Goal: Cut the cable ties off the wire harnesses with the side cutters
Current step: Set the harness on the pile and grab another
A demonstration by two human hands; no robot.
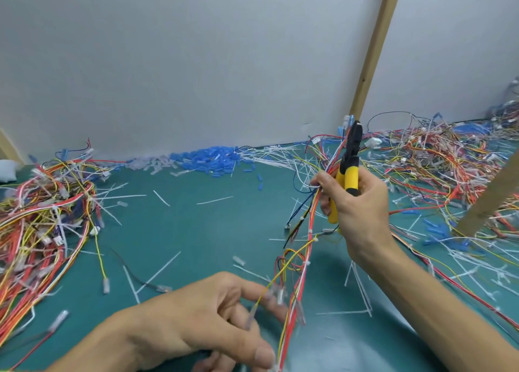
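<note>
While the harness [306, 248] hangs btwn both hands, I note: L hand [213, 315] nearest, fingers half-spread at its lower end; blurred, can't tell if pinching. Just above it, cable ties [307, 264] uncut on bundle. R hand [356, 203] wraps side cutters [349, 169], tips up, thumb pinning harness top, prob. to steady it for a snip. Beyond R hand: harness heap [435, 160].

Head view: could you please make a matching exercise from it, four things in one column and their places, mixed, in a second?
1. side cutters
2. blue caps
3. wooden post
4. cut white tie

a. standing against the wall
b. in the right hand
c. heaped at the wall's foot
d. flat on the green mat

Pairs: 1-b, 2-c, 3-a, 4-d.
</note>
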